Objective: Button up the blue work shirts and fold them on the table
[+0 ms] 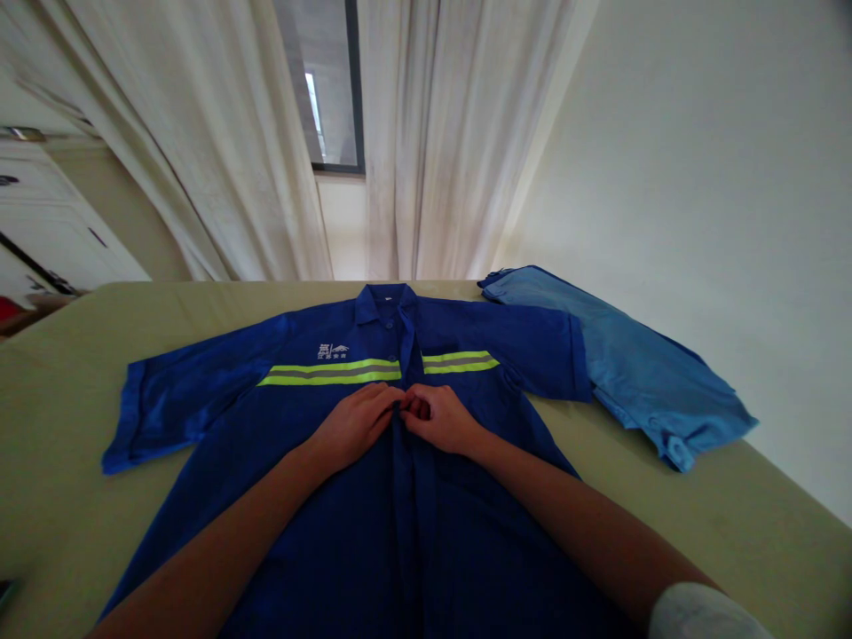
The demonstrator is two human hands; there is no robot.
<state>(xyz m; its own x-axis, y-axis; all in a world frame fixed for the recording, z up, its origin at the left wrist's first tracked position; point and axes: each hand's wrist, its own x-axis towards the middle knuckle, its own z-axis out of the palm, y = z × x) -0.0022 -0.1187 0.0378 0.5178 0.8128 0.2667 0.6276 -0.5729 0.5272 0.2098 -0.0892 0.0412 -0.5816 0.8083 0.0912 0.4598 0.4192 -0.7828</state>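
Note:
A dark blue work shirt (pixel 319 515) lies spread out face up, its collar at the far end and its sleeves out to both sides. Yellow-green and grey reflective strips cross its chest, with white lettering above the left one. My left hand (pixel 356 422) is closed on the front placket just below the strip. Right beside it, my right hand (pixel 445 417) pinches the same placket, fingers curled and thumb against them. The two sets of fingertips meet at the front opening. Whether a button is between them cannot be made out. Above the hands the placket stands slightly apart.
The shirt rests on a bed-like surface with a pale green cover (pixel 59 382). A lighter blue folded garment (pixel 639 355) lies at the right, by the white wall. Cream curtains (pixel 232 133) hang beyond the far edge. A white cabinet (pixel 59 213) stands at the far left.

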